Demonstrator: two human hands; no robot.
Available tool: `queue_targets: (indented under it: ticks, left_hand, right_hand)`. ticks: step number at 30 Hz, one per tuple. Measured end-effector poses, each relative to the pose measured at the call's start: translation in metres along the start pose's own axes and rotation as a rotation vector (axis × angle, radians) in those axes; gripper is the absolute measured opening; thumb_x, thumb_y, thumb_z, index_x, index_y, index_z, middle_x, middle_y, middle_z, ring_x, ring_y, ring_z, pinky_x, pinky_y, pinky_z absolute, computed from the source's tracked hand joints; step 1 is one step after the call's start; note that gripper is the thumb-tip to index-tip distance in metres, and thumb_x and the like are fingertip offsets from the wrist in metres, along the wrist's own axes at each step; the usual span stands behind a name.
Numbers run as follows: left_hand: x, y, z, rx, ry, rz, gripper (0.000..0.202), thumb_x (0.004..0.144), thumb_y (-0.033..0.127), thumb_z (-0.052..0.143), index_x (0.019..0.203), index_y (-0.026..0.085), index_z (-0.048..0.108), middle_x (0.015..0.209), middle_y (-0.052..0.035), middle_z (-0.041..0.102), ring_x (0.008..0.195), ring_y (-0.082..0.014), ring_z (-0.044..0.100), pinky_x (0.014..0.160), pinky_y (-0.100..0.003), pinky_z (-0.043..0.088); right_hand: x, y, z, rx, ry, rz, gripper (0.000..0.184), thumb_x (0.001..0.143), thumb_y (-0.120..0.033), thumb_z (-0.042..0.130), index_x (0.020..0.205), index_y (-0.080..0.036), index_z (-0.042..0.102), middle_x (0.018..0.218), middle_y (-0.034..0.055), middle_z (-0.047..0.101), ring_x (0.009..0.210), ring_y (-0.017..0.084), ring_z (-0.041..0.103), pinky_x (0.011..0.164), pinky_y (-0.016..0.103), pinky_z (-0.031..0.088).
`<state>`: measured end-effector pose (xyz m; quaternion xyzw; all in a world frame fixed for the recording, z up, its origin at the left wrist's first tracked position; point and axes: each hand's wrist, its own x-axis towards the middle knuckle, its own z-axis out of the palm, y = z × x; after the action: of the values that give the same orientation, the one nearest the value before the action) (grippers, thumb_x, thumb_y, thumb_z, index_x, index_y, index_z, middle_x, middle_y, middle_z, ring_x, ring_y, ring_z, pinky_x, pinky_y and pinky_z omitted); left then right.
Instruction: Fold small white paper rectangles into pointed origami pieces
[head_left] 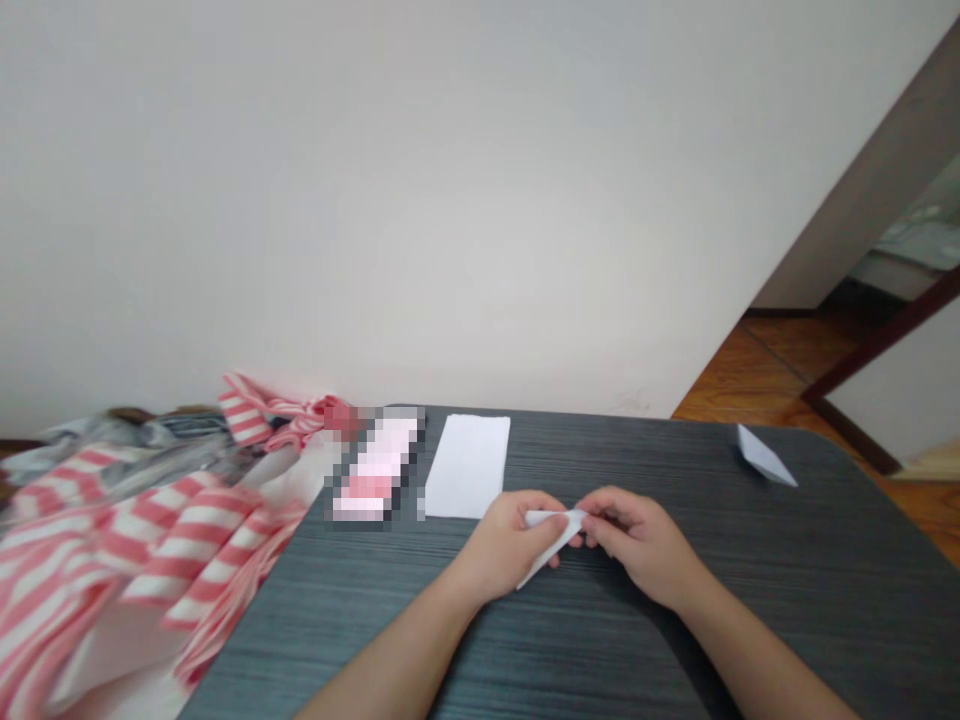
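Observation:
A small folded piece of white paper (546,545) is held between both hands above the dark table. My left hand (517,545) grips its left part, with the thumb on top and fingers behind. At the right tip, my right hand (626,535) pinches the paper between thumb and fingers. Part of the paper is hidden behind the left thumb. Beyond the left hand lies a flat stack of white paper sheets (469,465) on the table.
The dark wood-grain table (600,650) stands against a white wall (480,200). A pixelated pinkish object (379,460) lies left of the sheets. A folded white paper piece (765,458) stands at the far right. Red-and-white striped cloth (172,540) is heaped left of the table.

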<state>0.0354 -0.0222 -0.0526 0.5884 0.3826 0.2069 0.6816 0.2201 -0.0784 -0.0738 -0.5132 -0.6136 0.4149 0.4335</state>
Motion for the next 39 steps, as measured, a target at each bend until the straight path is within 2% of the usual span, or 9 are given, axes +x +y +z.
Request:
queue_targets:
  ticks: [6, 14, 21, 25, 29, 32, 34, 39]
  left_hand:
    - [0.003, -0.007, -0.003, -0.062, -0.038, 0.015, 0.028, 0.079, 0.041, 0.064, 0.081, 0.013, 0.069, 0.08, -0.0071, 0.073, 0.052, -0.01, 0.056, 0.05, -0.02, 0.04]
    - [0.005, -0.014, -0.003, -0.085, -0.059, 0.029, 0.024, 0.081, 0.036, 0.063, 0.081, 0.013, 0.067, 0.078, -0.0066, 0.073, 0.053, -0.0094, 0.057, 0.051, -0.02, 0.042]
    - [0.004, -0.011, -0.003, -0.056, -0.057, 0.001, 0.031, 0.08, 0.042, 0.064, 0.082, 0.012, 0.069, 0.078, -0.0083, 0.073, 0.056, -0.0114, 0.059, 0.051, -0.02, 0.042]
    - [0.003, -0.009, -0.002, -0.031, -0.039, 0.032, 0.03, 0.08, 0.041, 0.064, 0.078, 0.012, 0.069, 0.074, -0.0075, 0.072, 0.055, -0.0109, 0.057, 0.053, -0.021, 0.043]
    - [0.004, -0.01, -0.002, -0.015, 0.003, 0.071, 0.029, 0.079, 0.041, 0.064, 0.076, 0.012, 0.068, 0.07, -0.0059, 0.07, 0.053, -0.0108, 0.057, 0.054, -0.022, 0.045]
    - [0.005, -0.012, -0.002, -0.023, -0.005, 0.075, 0.029, 0.079, 0.041, 0.064, 0.079, 0.013, 0.067, 0.076, -0.0072, 0.071, 0.056, -0.0117, 0.059, 0.056, -0.023, 0.046]
    - [0.005, -0.013, -0.001, -0.018, -0.011, 0.069, 0.028, 0.08, 0.041, 0.063, 0.079, 0.013, 0.067, 0.078, -0.0074, 0.072, 0.057, -0.0119, 0.059, 0.057, -0.023, 0.046]
    - [0.003, -0.012, 0.0, 0.037, -0.017, 0.079, 0.024, 0.081, 0.036, 0.062, 0.078, 0.013, 0.069, 0.076, -0.0061, 0.071, 0.058, -0.0114, 0.057, 0.057, -0.022, 0.045]
  right_hand:
    - [0.0, -0.001, -0.003, -0.067, -0.012, -0.139, 0.018, 0.091, -0.025, 0.057, 0.088, -0.02, 0.074, 0.077, 0.0048, 0.069, 0.069, 0.015, 0.062, 0.063, 0.026, 0.049]
    - [-0.001, 0.006, -0.006, -0.105, -0.046, -0.191, 0.021, 0.092, -0.023, 0.054, 0.086, -0.021, 0.074, 0.079, 0.0052, 0.068, 0.07, 0.016, 0.063, 0.061, 0.025, 0.049]
    - [0.0, -0.001, -0.009, -0.2, -0.083, -0.251, 0.026, 0.094, -0.021, 0.05, 0.083, -0.021, 0.073, 0.078, 0.0049, 0.068, 0.071, 0.016, 0.063, 0.065, 0.026, 0.05]
    - [0.0, -0.005, -0.009, -0.229, -0.107, -0.269, 0.025, 0.094, -0.022, 0.05, 0.084, -0.021, 0.073, 0.083, 0.0053, 0.068, 0.076, 0.016, 0.063, 0.07, 0.027, 0.049]
    - [-0.003, 0.0, -0.007, -0.142, -0.095, -0.173, 0.018, 0.091, -0.029, 0.056, 0.088, -0.021, 0.071, 0.086, 0.0059, 0.068, 0.077, 0.017, 0.063, 0.07, 0.028, 0.049]
    - [-0.003, 0.007, -0.005, 0.009, 0.04, -0.002, 0.022, 0.096, -0.032, 0.046, 0.1, -0.019, 0.064, 0.07, 0.002, 0.068, 0.06, 0.014, 0.061, 0.061, 0.026, 0.048]
    - [-0.002, 0.009, -0.005, -0.038, 0.059, 0.057, 0.026, 0.096, -0.033, 0.046, 0.088, -0.017, 0.065, 0.06, 0.0003, 0.064, 0.056, 0.014, 0.059, 0.059, 0.024, 0.046]
    - [0.001, 0.003, -0.005, -0.15, -0.059, 0.111, 0.027, 0.091, -0.028, 0.05, 0.072, -0.017, 0.066, 0.057, 0.0, 0.063, 0.048, 0.012, 0.055, 0.05, 0.022, 0.042]
